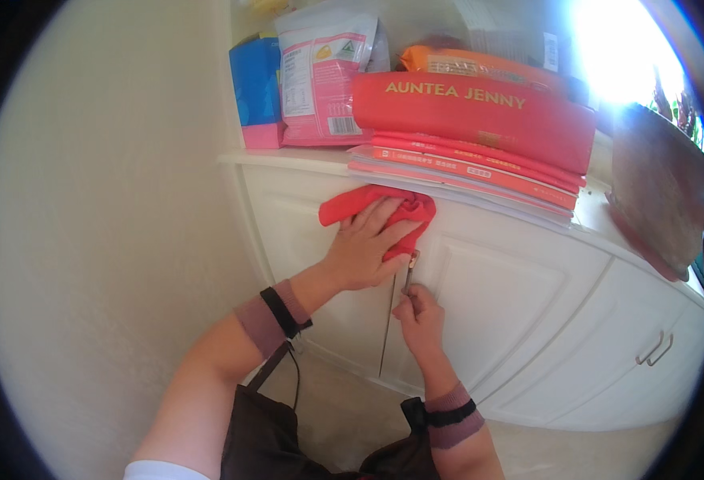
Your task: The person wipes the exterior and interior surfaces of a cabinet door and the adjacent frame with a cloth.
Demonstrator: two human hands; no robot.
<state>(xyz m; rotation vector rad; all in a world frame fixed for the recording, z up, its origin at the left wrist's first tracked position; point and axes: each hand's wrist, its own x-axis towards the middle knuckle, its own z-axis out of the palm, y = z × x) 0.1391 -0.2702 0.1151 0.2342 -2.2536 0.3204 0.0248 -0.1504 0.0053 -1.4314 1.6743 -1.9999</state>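
Observation:
My left hand [364, 249] presses a bunched red cloth [352, 204] against the upper part of a white cabinet door [286, 204], with its fingers spread over the cloth. Its thumb side is beside the top of a metal door handle [410, 275]. My right hand [421, 309] is lower, its fingers closed around the lower end of that handle on the neighbouring white door [496, 282]. Part of the handle is hidden by the fingers.
On the cabinet top [304, 159] stand a blue box [256, 81], a pink and white bag [322, 78], a stack of red packets [472, 120] and an orange package [478, 63]. A large plant pot [657, 186] is at the right. Two more handles [654, 349] stick out at right; a wall [118, 180] is at left.

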